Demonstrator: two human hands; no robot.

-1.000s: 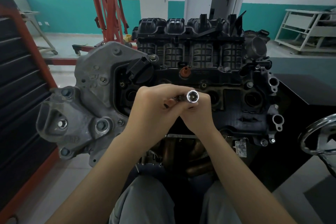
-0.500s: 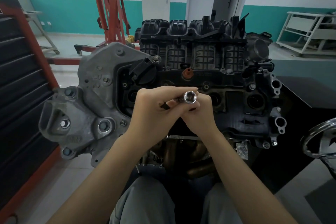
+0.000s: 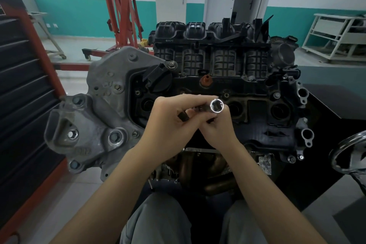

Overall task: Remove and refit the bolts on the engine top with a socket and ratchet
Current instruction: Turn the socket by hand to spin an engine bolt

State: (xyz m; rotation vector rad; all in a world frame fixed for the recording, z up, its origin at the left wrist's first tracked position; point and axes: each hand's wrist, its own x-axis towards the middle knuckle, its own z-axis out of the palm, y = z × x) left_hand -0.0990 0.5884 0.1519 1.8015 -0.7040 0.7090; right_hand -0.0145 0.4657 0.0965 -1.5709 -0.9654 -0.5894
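Observation:
A black engine top (image 3: pixel 257 109) stands in front of me, with small bolts (image 3: pixel 276 95) along its edges. Both hands are raised together over its middle. My left hand (image 3: pixel 168 125) grips a dark tool handle (image 3: pixel 183 117), its end poking out between the fingers. A shiny chrome socket (image 3: pixel 216 105) sits at the tool's tip, its open mouth facing me. My right hand (image 3: pixel 219 130) curls under the socket end and holds the tool from below. The ratchet's body is mostly hidden by the fingers.
A grey cast bracket (image 3: pixel 95 125) with several bolts is fixed on the engine's left. A black and red tool cabinet (image 3: pixel 21 105) stands at far left, a red engine crane (image 3: pixel 120 16) behind. A chrome handwheel (image 3: pixel 348 154) sits at right. My knees (image 3: pixel 158 220) are below.
The hands and socket stay together, nearly still; the socket's mouth has turned slightly, and my head has shifted a little, moving the engine in view.

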